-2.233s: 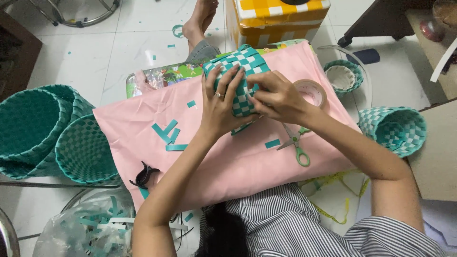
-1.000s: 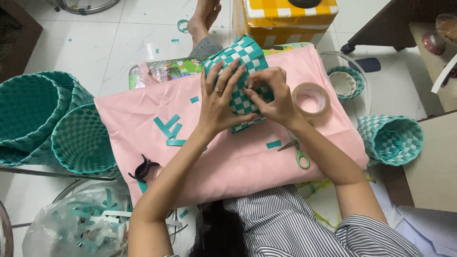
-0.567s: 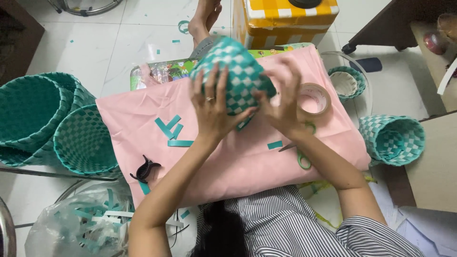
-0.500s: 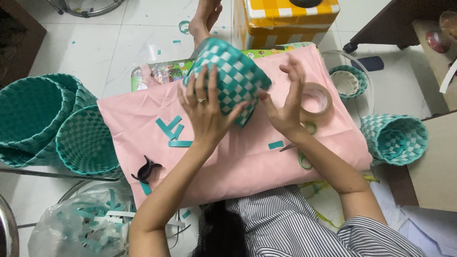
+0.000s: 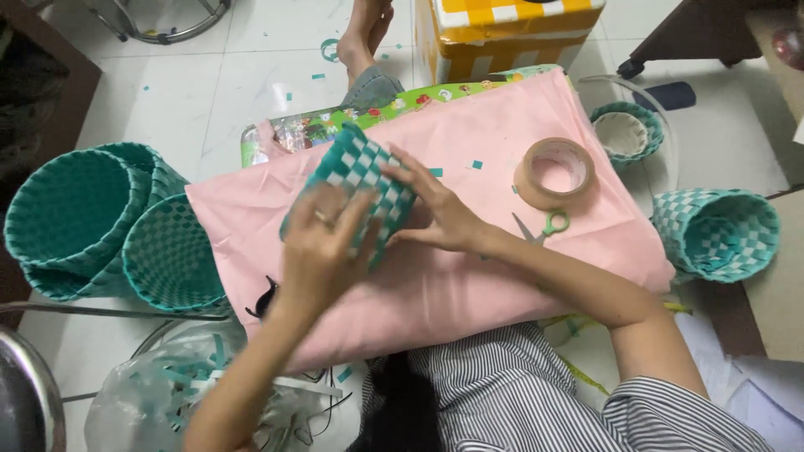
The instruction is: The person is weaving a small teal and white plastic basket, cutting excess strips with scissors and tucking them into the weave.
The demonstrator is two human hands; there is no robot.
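Note:
A small woven basket [image 5: 362,177] in teal and white check is lifted above the pink cloth [image 5: 469,276]. My left hand [image 5: 322,247] grips its near side, blurred by motion. My right hand [image 5: 435,213] presses flat against the basket's right side with fingers spread. A roll of tan tape [image 5: 554,172] lies on the cloth to the right, and green-handled scissors [image 5: 540,226] lie just below it, partly hidden by my right forearm.
Stacked teal baskets [image 5: 75,213] stand at the left beside another woven one [image 5: 172,255]. A teal basket [image 5: 716,234] lies on its side at the right. A yellow checked box [image 5: 502,29] stands behind. A clear bag of strip scraps [image 5: 159,393] sits bottom left.
The basket has shifted left and tilted as both hands turned it. My left hand has dropped toward me with the basket; the teal strips on the cloth are hidden behind my left arm.

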